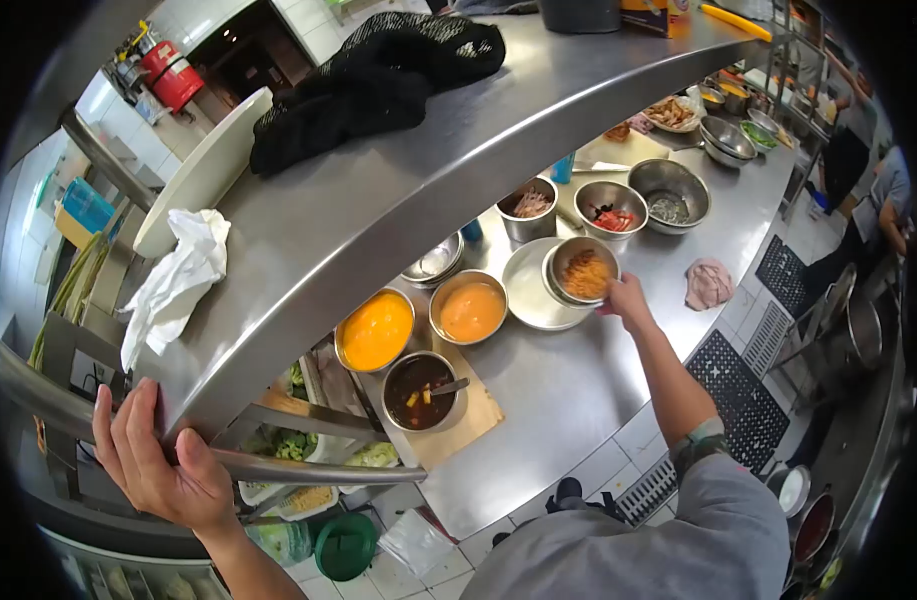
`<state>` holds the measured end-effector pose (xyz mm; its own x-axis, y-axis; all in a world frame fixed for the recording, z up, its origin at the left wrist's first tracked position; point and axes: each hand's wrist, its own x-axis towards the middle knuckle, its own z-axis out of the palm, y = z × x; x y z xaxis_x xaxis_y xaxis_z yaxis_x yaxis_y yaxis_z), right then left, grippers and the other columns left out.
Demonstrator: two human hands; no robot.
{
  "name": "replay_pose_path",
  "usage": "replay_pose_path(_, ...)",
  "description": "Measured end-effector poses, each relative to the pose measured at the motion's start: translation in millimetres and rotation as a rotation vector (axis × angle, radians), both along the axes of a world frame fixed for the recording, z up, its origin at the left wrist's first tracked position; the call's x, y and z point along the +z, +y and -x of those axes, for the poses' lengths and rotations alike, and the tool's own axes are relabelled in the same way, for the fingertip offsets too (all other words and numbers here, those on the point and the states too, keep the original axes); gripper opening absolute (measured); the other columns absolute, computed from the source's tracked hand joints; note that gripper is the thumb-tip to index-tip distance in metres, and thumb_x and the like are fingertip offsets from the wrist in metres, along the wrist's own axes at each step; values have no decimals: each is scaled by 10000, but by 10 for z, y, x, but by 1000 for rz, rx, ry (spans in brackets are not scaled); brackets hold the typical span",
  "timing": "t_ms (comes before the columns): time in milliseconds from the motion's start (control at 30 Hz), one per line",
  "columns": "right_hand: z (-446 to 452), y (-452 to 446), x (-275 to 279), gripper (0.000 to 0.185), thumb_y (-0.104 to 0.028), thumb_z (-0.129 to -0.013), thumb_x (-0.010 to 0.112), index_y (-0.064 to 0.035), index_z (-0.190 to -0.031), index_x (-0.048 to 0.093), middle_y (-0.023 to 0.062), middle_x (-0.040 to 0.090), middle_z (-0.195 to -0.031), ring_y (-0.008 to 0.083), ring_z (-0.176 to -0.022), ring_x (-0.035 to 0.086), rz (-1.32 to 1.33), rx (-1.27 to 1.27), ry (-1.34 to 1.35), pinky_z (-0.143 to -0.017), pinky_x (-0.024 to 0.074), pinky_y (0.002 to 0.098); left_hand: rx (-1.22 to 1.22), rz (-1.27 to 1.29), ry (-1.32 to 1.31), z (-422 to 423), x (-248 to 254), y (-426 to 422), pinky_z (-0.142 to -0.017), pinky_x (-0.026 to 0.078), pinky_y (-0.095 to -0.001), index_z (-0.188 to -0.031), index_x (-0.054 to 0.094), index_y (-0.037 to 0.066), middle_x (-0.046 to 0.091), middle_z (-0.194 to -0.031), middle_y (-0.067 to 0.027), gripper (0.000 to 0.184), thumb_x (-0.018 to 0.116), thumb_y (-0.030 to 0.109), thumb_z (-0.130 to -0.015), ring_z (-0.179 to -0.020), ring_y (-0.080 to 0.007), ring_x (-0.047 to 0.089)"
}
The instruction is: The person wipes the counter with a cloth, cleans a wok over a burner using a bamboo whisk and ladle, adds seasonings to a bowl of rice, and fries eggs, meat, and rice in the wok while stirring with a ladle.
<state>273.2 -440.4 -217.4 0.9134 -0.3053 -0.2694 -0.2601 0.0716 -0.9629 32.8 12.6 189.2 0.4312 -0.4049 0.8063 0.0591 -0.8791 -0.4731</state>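
Observation:
My right hand grips the rim of a small metal bowl that holds orange shreds. This bowl is over the right side of a round white plate; whether they touch I cannot tell. My left hand rests against the corner of the raised steel shelf, fingers stretched and thumb apart. Left of the plate are a bowl of light orange liquid, a bowl of yellow liquid and a bowl of dark sauce with a spoon in it.
Behind the plate stand a bowl with red strips, a pot of shredded food and a wide metal bowl. A pink cloth lies near the counter edge. Black netting and white paper occupy the shelf. People work at far right.

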Motion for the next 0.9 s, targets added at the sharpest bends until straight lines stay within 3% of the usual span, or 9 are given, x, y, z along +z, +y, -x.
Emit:
replay_pose_path(167,-64,404,16,376,-231,-941,556,70,-1164,515,189,666,-914,313,-684,699,-166,43,43,-572,589,388,16,2,16,-1,8,38,-1046,386,-478,-1126,672,7,682,-1109,-134,551,391,468,-1012,-1201,-408,547)
replay_pose_path(267,166,464,-393,481,-305,-932,609,47,-1231,474,210,639,-1064,378,-883,684,638,316,-40,-743,568,438,17,2,21,1,5,44,-1049,383,-482,-1122,674,-1,681,-1114,-139,571,389,481,-1012,-1208,-404,544)
replay_pose_path(333,677,722,-247,507,-270,-896,654,4,-1280,469,215,570,-1192,410,-1045,610,920,399,-373,-875,509,458,-25,21,1,-42,0,-1,-1039,400,-480,-1083,679,-4,688,-1039,-144,562,426,489,-989,-1146,-399,571)
replay_pose_path(400,1015,981,22,480,-197,-855,680,-33,-1275,514,228,530,-1224,418,-1090,572,883,470,-233,-874,506,466,-34,37,-23,-44,21,-59,-1025,413,-475,-1032,686,1,692,-970,-136,544,472,495,-963,-1083,-384,598)
replay_pose_path(467,1226,1112,-171,470,-143,-844,668,-34,-1278,524,248,529,-1201,428,-1080,562,806,452,-305,-881,496,471,-69,63,-54,-67,13,-70,-998,425,-456,-964,690,24,687,-896,-101,512,519,505,-935,-1025,-354,618)
replay_pose_path(533,1458,1204,-421,512,-90,-838,641,1,-1320,493,280,515,-1187,446,-1035,555,954,468,-488,-878,491,473,-105,62,-137,-127,-12,-34,-963,432,-431,-854,670,84,657,-783,-25,464,570,535,-897,-959,-300,632)
replay_pose_path(633,1897,1356,-175,534,-73,-836,636,19,-1334,468,248,468,-1185,447,-1060,542,713,608,-365,-883,489,455,-78,150,-166,-127,-96,-29,-1010,357,-538,-862,649,114,644,-833,-14,446,599,557,-862,-1030,-276,614)
replay_pose_path(700,2174,1486,-151,546,-74,-831,639,21,-1339,463,251,462,-1186,449,-1073,538,736,602,-376,-901,482,449,-88,164,-176,-108,-97,-54,-1012,343,-507,-910,668,108,663,-872,-29,387,637,487,-836,-1032,-293,614)
replay_pose_path(900,2526,1498,-131,566,-84,-824,649,39,-1344,463,268,462,-1182,460,-1115,518,747,704,-402,-979,443,456,-146,309,-208,-126,-215,-147,-1075,254,-556,-977,644,105,645,-938,-29,379,654,454,-830,-1103,-282,578)
